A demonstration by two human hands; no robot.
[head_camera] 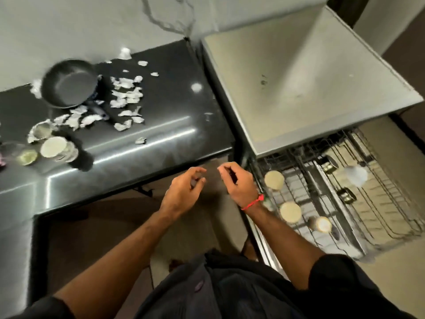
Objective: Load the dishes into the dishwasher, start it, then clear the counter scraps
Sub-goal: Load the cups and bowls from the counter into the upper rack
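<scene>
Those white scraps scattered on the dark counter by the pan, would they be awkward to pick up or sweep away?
Probably fiddly. The white scraps look thin, curled and torn, so likely light and floppy, apt to scatter if pushed fast. Lying flat on the glossy counter, they may slide easily; sweeping them together likely beats pinching each one.

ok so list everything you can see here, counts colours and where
pan: 1, dark grey, back left of counter
scraps: many, white, scattered on counter beside pan
cups: a few, steel, some blurred, counter's left edge
counter: 1, black, glossy, left
dishwasher: 1, grey, right of counter
rack: 1, wire, pulled out below dishwasher top
cups in rack: about 3, pale, rack's left side; other small items too blurred to name
left hand: empty, fingers loosely curled, by counter edge
right hand: red thread at wrist, holds nothing visible, near rack
</scene>
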